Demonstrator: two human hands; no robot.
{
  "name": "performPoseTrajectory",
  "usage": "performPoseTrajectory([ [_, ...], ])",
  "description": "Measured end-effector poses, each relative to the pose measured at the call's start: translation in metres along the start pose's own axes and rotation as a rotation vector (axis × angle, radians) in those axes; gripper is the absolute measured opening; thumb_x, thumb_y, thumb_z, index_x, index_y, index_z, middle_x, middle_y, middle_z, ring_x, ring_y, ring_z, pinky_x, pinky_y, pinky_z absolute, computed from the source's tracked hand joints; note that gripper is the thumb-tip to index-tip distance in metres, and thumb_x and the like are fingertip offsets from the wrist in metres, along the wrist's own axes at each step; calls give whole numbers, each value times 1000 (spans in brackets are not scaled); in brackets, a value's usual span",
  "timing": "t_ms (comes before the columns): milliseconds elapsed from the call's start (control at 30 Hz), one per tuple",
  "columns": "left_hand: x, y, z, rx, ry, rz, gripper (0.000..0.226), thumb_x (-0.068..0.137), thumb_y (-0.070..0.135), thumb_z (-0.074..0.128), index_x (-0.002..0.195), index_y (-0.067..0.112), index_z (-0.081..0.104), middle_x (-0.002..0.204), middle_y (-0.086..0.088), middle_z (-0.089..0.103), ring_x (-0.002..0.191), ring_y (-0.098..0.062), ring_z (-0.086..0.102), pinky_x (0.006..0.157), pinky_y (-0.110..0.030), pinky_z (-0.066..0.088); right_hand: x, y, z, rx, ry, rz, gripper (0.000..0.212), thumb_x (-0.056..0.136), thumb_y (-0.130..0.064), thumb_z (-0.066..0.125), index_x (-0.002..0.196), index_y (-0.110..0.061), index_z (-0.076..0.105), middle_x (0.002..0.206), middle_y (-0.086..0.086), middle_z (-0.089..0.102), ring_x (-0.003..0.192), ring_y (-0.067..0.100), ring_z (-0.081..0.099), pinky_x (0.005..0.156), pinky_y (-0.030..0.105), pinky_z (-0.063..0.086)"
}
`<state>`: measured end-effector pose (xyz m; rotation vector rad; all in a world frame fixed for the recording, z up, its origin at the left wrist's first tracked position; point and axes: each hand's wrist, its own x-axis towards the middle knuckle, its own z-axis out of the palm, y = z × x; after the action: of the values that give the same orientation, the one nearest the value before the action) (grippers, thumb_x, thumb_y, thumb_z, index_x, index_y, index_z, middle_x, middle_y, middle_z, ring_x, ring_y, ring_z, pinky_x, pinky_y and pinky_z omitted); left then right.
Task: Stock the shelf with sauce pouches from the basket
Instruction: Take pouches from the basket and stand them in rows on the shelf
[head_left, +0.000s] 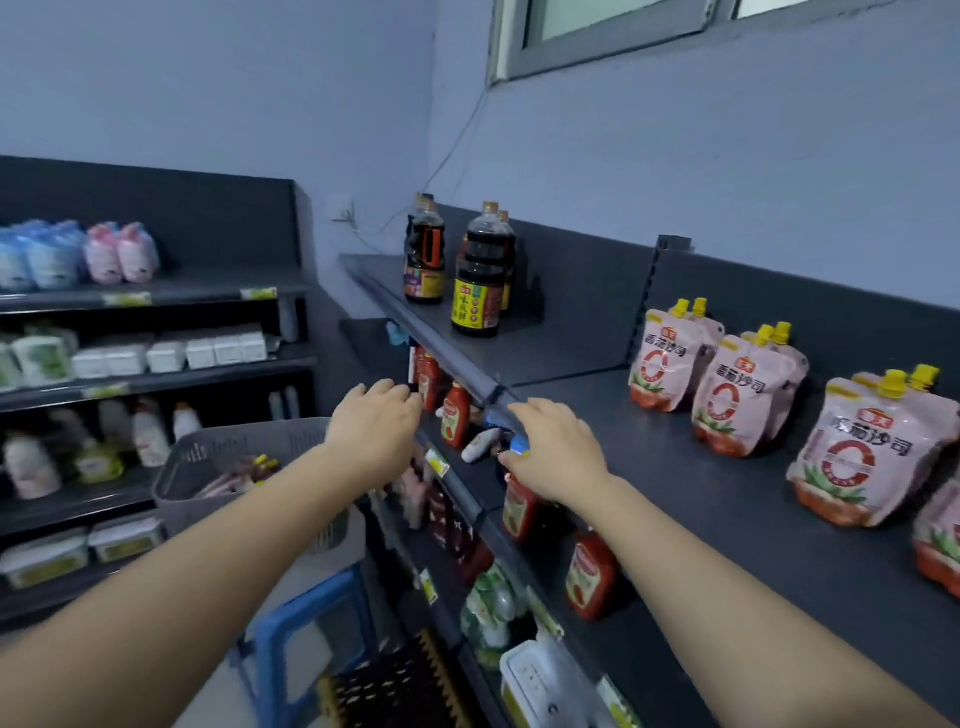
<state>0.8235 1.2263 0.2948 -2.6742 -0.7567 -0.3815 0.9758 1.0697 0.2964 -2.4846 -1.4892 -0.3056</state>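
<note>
Pink sauce pouches with yellow caps stand in pairs along the back of the dark top shelf (649, 467): one pair (662, 364), a second (737, 395), a third (862, 452). A grey basket (208, 467) sits lower left on a blue stool, with more pouches (234, 480) lying inside. My left hand (376, 421) hovers above the basket's right rim, fingers apart, holding nothing. My right hand (550, 449) is at the front edge of the top shelf, fingers spread, empty.
Dark soy sauce bottles (478, 280) stand further along the top shelf. Red ketchup bottles (457, 415) fill the shelf below. A second shelving unit (130, 364) with packets and bottles stands at left. The blue stool (301, 623) is under the basket.
</note>
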Motion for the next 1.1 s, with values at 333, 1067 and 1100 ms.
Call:
performPoseTrajectory([
  [333,-54,-151,62,-24,-186,-151,40,88,41,55,118,15,52,123,-4,59,118,-24,51,90,-38,43,69,-136,77,50,-124,-59,56,87,-45,60,135,-20,45,136,6,48,128,29,42,99,42,39],
  [1067,29,-329,264,-14,-476,-315,34,88,32,58,120,18,55,122,-3,60,117,-23,52,97,-39,39,279,-242,273,80,-363,-156,50,81,-43,65,126,-23,54,126,5,57,116,28,51,89,39,44],
  [1100,35,-335,274,-18,-498,-321,33,89,32,57,119,18,55,122,-3,60,117,-23,52,98,-39,39,290,-243,282,84,-387,-157,48,81,-42,65,124,-23,55,125,5,58,115,28,51,86,37,43],
])
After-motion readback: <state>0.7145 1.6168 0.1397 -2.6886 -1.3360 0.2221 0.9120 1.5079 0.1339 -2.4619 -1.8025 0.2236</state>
